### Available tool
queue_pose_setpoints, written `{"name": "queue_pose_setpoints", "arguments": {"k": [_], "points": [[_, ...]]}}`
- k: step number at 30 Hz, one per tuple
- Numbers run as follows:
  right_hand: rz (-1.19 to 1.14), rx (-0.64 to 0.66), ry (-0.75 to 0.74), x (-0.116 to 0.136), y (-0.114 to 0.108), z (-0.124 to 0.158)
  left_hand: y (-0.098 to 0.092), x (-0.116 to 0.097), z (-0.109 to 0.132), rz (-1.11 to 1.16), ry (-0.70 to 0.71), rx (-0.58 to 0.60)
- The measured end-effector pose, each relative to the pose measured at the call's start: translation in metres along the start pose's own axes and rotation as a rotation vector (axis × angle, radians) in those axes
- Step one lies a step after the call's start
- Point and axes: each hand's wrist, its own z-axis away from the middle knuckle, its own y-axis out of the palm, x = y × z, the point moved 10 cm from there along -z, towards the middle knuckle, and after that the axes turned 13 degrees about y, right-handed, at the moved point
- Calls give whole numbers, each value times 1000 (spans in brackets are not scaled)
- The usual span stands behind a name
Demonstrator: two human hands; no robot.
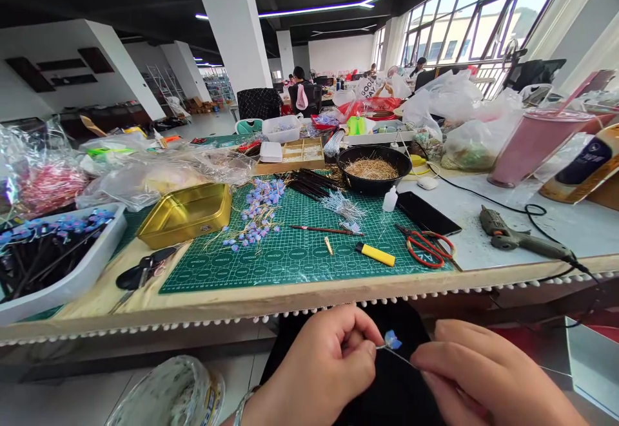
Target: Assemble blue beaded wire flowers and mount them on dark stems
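Observation:
Below the table edge, over the dark lap, my left hand [333,361] pinches the base of a small blue flower [392,340]. To its right, my right hand [483,374] has its fingers closed on a thin silvery wire [402,359] that runs from the flower. On the green cutting mat [271,271] lie a cluster of blue-purple flowers [261,210], a bundle of silvery wires [343,205], a brown stick [326,229], a small gold piece [329,245], a yellow lighter [377,254] and red-handled scissors [428,247].
A gold tin [186,216] and a white tray [91,265] stand at the left. Behind the mat is a black bowl [374,168]. At the right are a black phone [428,213], a glue gun [522,236] and a pink drink cup [536,149]. A plastic tub [167,394] sits below.

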Motion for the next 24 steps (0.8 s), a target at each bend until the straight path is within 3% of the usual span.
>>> {"name": "queue_pose_setpoints", "arguments": {"k": [4, 7, 11, 15, 17, 19, 22, 24], "points": [[-8, -14, -10, -1, -3, -2, 1, 8, 1, 11, -55, 18], [-50, 2, 25, -1, -3, -5, 1, 11, 1, 149, -57, 2], [-260, 115, 172, -18, 16, -10, 4, 9, 3, 340, -39, -5], [-442, 251, 345, -37, 38, -20, 10, 4, 7, 152, -7, 56], [-411, 195, 275, -30, 27, -27, 14, 5, 8, 63, -30, 88], [-270, 76, 102, -9, 7, -28, 15, 5, 8, 23, -39, 87], [7, -87, -125, 23, -12, -11, 5, 5, 5, 7, -28, 12], [98, -126, -142, 27, -12, 0, -4, 3, 3, 0, -6, -41]]}}
